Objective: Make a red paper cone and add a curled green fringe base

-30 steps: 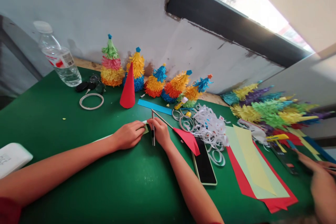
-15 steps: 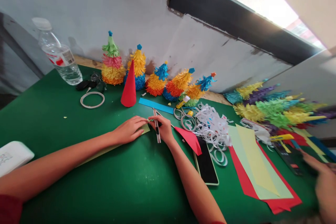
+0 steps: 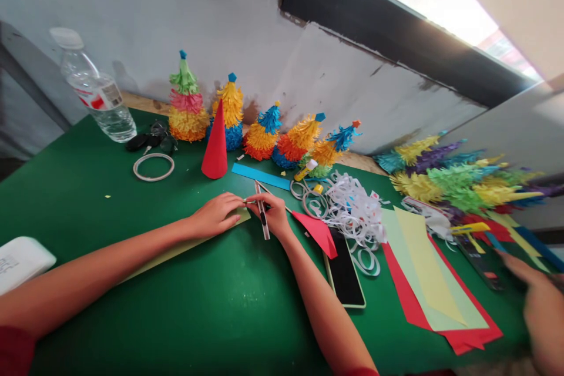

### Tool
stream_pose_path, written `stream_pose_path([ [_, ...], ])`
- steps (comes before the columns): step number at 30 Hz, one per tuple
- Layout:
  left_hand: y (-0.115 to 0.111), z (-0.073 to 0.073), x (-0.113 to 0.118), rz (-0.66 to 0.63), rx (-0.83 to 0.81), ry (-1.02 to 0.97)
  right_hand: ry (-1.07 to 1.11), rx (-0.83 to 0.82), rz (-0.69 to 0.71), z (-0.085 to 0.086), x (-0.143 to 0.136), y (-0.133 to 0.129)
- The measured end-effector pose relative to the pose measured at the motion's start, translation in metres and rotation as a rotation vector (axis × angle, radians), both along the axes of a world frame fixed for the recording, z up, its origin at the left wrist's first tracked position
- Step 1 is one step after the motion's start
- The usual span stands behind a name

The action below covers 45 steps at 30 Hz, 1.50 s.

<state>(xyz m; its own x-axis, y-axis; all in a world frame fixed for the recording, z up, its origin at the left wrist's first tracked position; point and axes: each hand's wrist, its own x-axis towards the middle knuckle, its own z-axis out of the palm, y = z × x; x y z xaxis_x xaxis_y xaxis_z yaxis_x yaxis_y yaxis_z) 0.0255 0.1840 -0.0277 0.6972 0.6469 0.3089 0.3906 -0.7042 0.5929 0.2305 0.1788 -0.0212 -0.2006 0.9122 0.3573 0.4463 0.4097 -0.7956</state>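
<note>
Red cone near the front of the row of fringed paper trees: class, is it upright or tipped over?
Upright: the red cone stands on its wide end on the green table, point upward.

Left hand (image 3: pixel 215 215) — palm down, flat | right hand (image 3: pixel 271 215) — fingers pinched | both forearms reaching inward

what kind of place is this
Probably an informal craft workspace, perhaps a classroom or home corner: fringed paper trees line the wall, with a glue stick and stacked coloured sheets on the green table.
</note>
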Motion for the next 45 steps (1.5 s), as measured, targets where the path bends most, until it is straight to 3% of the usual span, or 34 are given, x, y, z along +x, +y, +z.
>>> stream_pose_path([
  [6,0.001,0.004,0.001,-0.033,-0.004,-0.004,-0.010,-0.004,-0.026,-0.003,0.001,0.002],
  [14,0.013,0.021,0.018,0.165,-0.163,-0.031,0.084,-0.091,-0.031,-0.001,0.000,0.002],
  [21,0.016,0.017,0.020,0.201,-0.201,-0.105,0.122,-0.148,-0.003,-0.001,0.001,0.002],
  [31,0.012,0.012,0.024,0.171,-0.071,-0.059,0.096,-0.123,0.030,0.003,0.002,0.001],
  [40,0.017,0.023,0.021,0.259,-0.246,-0.089,0.270,-0.205,0.011,-0.003,0.002,0.006],
  [45,0.018,0.019,0.020,0.324,-0.313,-0.145,0.250,-0.222,0.032,-0.002,0.005,0.007],
])
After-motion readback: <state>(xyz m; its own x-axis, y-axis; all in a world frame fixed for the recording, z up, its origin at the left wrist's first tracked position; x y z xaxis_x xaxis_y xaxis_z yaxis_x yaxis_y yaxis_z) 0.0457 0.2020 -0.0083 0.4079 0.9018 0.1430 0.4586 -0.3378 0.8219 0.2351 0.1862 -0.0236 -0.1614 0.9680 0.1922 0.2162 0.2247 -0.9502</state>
